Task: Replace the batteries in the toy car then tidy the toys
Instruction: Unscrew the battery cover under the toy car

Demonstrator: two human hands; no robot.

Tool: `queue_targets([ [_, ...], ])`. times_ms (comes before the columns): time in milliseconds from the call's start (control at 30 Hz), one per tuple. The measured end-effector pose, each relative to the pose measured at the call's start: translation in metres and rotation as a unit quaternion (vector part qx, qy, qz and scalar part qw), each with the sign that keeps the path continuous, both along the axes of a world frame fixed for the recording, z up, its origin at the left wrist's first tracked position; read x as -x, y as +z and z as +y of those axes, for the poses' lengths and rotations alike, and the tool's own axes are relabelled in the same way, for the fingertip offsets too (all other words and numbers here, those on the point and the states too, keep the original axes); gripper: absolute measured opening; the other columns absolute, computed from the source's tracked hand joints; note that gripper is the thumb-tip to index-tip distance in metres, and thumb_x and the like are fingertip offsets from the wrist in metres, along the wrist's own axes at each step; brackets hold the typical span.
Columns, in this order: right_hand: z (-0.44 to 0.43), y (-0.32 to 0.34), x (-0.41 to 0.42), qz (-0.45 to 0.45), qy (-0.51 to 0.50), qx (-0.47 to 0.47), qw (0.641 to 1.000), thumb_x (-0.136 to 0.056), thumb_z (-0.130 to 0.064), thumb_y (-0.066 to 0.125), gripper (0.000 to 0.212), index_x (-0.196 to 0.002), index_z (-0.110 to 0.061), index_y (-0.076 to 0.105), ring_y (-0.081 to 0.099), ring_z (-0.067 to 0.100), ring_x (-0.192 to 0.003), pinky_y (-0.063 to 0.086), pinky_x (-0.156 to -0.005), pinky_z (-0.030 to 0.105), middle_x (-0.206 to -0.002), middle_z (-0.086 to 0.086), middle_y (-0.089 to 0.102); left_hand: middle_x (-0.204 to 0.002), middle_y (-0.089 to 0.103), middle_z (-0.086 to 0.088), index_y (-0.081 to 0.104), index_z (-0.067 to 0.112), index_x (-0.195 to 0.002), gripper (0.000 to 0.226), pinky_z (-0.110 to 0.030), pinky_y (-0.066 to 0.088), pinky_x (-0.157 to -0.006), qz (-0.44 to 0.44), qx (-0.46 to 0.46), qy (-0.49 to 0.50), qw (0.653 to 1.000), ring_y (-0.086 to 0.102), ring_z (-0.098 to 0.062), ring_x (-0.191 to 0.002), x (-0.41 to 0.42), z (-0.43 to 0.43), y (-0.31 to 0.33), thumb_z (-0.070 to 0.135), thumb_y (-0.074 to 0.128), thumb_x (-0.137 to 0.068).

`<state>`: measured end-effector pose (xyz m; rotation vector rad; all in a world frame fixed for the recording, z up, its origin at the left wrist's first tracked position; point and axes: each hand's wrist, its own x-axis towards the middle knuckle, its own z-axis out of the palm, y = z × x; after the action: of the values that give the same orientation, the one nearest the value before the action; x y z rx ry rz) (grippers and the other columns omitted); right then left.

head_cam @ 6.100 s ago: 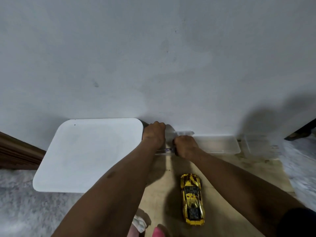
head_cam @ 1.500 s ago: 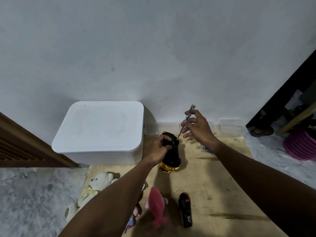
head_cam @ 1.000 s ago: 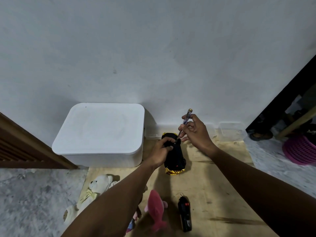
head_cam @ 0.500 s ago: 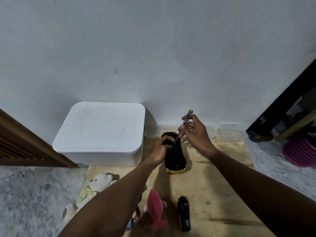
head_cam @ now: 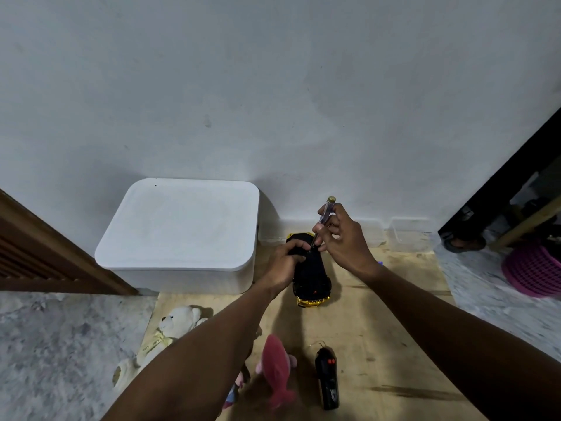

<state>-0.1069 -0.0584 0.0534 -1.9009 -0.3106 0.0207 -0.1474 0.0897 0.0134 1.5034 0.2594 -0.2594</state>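
The gold toy car (head_cam: 311, 276) lies upside down on the wooden board (head_cam: 379, 329), its black underside facing up. My left hand (head_cam: 283, 262) grips the car's far end and holds it steady. My right hand (head_cam: 343, 238) pinches a small clear-handled screwdriver (head_cam: 324, 212), held almost upright with its tip on the car's underside next to my left fingers. A black remote control (head_cam: 327, 381) lies on the board near me.
A white lidded box (head_cam: 182, 232) stands against the wall at left. A white teddy bear (head_cam: 170, 329) and a pink plush toy (head_cam: 276, 369) lie near me. Clear plastic containers (head_cam: 409, 235) line the wall. A pink basket (head_cam: 534, 268) sits at right.
Six seconds ago the car stood upright while both hands were at the containers. Since 1.5 s ago the car, upside down, was lowered flat and the screwdriver tip set on it.
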Motion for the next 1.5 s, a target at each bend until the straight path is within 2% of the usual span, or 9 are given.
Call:
queue_targets([
  [167,0.002,-0.007,0.001,-0.018,-0.015,0.01,1.0,-0.097,-0.012,0.06,0.022,-0.113,-0.021,0.049,0.071,0.019,-0.065,0.062,-0.063,0.045,-0.087,0.009,0.068,-0.101,0.058,-0.009,0.059,0.01,-0.099,0.029,-0.015,0.044,-0.047,0.006,0.007,0.017,1.0,0.055,-0.019,-0.083,-0.001,0.0,-0.001,-0.012,0.044,-0.087],
  [300,0.002,-0.009,0.004,-0.032,-0.016,0.016,0.999,-0.096,-0.012,0.061,0.021,-0.111,-0.02,0.049,0.071,0.017,-0.066,0.061,-0.067,0.046,-0.087,0.005,0.068,-0.1,0.058,-0.008,0.057,0.014,-0.093,0.03,-0.023,0.041,-0.053,0.002,-0.006,0.025,1.0,0.054,-0.022,-0.088,-0.003,0.001,-0.004,-0.012,0.047,-0.084],
  [467,0.001,-0.013,0.001,-0.042,-0.002,0.039,0.998,-0.093,-0.018,0.064,0.022,-0.109,-0.029,0.052,0.069,0.02,-0.08,0.059,-0.063,0.054,-0.094,-0.006,0.063,-0.1,0.059,-0.008,0.057,0.012,-0.096,0.031,-0.021,0.043,-0.054,0.003,0.001,0.034,0.999,0.054,-0.021,-0.089,0.0,0.004,-0.007,-0.014,0.047,-0.082],
  [633,0.003,-0.013,0.002,-0.072,-0.026,0.036,0.996,-0.089,-0.008,0.066,0.056,-0.135,-0.031,0.042,0.068,0.013,-0.079,0.059,-0.066,0.048,-0.09,-0.006,0.066,-0.103,0.059,-0.008,0.056,0.014,-0.096,0.031,-0.016,0.046,-0.051,-0.002,0.009,0.033,0.999,0.055,-0.021,-0.088,-0.001,0.004,-0.006,-0.013,0.047,-0.083],
  [767,0.003,-0.01,0.001,-0.099,-0.018,0.035,0.994,-0.089,-0.004,0.066,0.079,-0.147,-0.039,0.026,0.069,0.013,-0.077,0.059,-0.067,0.026,-0.091,-0.002,0.068,-0.104,0.059,-0.008,0.055,0.015,-0.096,0.032,-0.013,0.045,-0.048,-0.002,0.015,0.027,1.0,0.055,-0.02,-0.089,-0.003,0.005,-0.006,-0.013,0.047,-0.083],
  [967,0.004,-0.008,0.0,-0.133,-0.023,0.055,0.989,-0.089,-0.017,0.071,0.061,-0.135,-0.041,0.039,0.066,0.008,-0.079,0.056,-0.057,0.02,-0.096,-0.003,0.063,-0.111,0.06,-0.013,0.057,0.014,-0.098,0.032,-0.023,0.051,-0.062,-0.007,0.027,0.031,0.999,0.057,-0.024,-0.096,-0.005,0.006,-0.012,-0.013,0.048,-0.083],
  [1067,0.007,-0.006,-0.001,-0.149,-0.042,0.054,0.986,-0.089,-0.02,0.072,0.052,-0.13,-0.036,0.046,0.064,0.008,-0.08,0.056,-0.056,0.027,-0.093,-0.006,0.062,-0.109,0.061,-0.012,0.058,0.015,-0.097,0.034,-0.024,0.05,-0.06,-0.009,0.031,0.037,0.999,0.057,-0.024,-0.096,-0.005,0.006,-0.013,-0.014,0.048,-0.082],
  [1367,0.015,-0.003,-0.001,-0.14,-0.03,0.032,0.989,-0.091,-0.01,0.067,0.056,-0.134,-0.039,0.046,0.068,0.01,-0.081,0.059,-0.061,0.029,-0.097,-0.002,0.068,-0.106,0.06,-0.008,0.056,0.012,-0.099,0.034,-0.024,0.049,-0.062,-0.011,0.054,0.046,0.997,0.057,-0.019,-0.09,-0.007,0.005,-0.009,-0.016,0.046,-0.082],
  [1500,0.017,-0.002,0.0,-0.161,-0.061,0.003,0.985,-0.088,-0.016,0.074,0.048,-0.13,-0.028,0.055,0.065,0.005,-0.086,0.057,-0.055,0.027,-0.103,0.0,0.062,-0.108,0.06,-0.009,0.056,0.015,-0.095,0.036,-0.026,0.049,-0.063,-0.015,0.053,0.043,0.998,0.057,-0.023,-0.094,-0.008,0.009,-0.013,-0.016,0.046,-0.081],
])
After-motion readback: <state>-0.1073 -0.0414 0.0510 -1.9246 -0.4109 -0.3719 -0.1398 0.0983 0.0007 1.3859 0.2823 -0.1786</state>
